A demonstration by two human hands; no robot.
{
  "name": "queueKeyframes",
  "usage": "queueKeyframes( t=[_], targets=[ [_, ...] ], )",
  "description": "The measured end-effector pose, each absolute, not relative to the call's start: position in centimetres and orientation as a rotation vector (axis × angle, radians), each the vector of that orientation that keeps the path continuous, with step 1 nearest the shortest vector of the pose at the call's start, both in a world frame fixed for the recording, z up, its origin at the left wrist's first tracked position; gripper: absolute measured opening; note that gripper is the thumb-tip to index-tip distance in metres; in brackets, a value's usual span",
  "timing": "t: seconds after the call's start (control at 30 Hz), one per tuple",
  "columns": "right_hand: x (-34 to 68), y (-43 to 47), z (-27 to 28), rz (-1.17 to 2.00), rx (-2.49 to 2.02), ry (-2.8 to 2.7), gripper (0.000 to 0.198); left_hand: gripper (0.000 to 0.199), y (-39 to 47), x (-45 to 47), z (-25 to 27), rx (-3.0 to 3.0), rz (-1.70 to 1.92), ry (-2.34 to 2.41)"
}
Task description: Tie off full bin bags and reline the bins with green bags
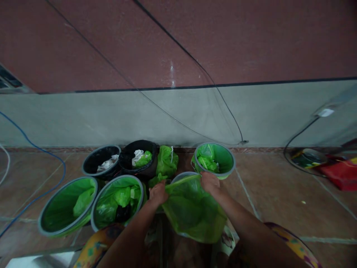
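Observation:
A green plastic bag (195,212) hangs between my two hands, its upper edge stretched across. My left hand (158,194) is closed on the bag's left corner. On the other side, my right hand (209,181) grips the right part of the same edge. Just behind the bag shows the grey rim of a bin (182,175), mostly hidden by it. A knotted green bag (167,162) stands against the wall, near my left hand. Beyond my right hand is a bin (230,162) lined with green plastic, with crumpled green bags inside.
To the left stand two green-lined bins (44,223) (97,214) and two black-lined bins (89,158) (125,149). A blue cable (41,149) crosses the tiled floor. At the right lie a red object (340,173) and a black cord (295,137). Black wires (181,44) hang along the wall.

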State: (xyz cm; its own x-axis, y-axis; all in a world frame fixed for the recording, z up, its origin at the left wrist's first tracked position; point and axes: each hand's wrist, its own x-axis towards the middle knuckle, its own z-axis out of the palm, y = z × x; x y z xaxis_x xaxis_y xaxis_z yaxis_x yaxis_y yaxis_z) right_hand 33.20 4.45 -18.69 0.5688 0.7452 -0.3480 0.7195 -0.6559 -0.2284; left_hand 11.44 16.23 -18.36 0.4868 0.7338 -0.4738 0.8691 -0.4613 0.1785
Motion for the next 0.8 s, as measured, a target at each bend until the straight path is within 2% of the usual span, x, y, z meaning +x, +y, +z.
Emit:
queueKeyframes(
  t=[0.07,0.17,0.33,0.4,0.5,0.53,0.63,0.8],
  targets=[
    [32.9,4.4,-18.7,0.677,-2.728,-1.257,0.036,0.056,16.0,11.9,-18.4,2.348,-0.410,1.325],
    [32.4,4.5,-18.3,0.674,-2.759,-1.277,0.040,0.029,15.9,12.5,-18.4,2.396,-0.398,1.280],
    [30.7,4.9,-17.0,0.379,-2.600,-1.597,0.065,0.024,15.7,13.3,-18.0,2.502,-0.231,1.161],
    [29.8,5.3,-16.5,0.381,-2.458,-1.749,0.060,0.023,15.4,13.5,-17.9,2.535,-0.153,1.088],
    [28.6,5.9,-16.0,0.446,-2.384,-1.862,0.035,0.023,14.8,13.8,-17.9,2.553,-0.065,1.027],
    [28.3,6.1,-15.9,0.469,-2.384,-1.875,0.032,0.022,14.6,13.9,-18.0,2.550,-0.043,1.020],
    [27.8,6.5,-15.6,0.524,-2.345,-1.879,0.034,0.023,14.3,13.9,-18.1,2.539,-0.066,1.040],
    [29.1,6.5,-15.2,0.505,-2.449,-1.549,0.038,0.024,14.9,13.3,-18.7,2.508,-0.406,1.178]
  ],
)
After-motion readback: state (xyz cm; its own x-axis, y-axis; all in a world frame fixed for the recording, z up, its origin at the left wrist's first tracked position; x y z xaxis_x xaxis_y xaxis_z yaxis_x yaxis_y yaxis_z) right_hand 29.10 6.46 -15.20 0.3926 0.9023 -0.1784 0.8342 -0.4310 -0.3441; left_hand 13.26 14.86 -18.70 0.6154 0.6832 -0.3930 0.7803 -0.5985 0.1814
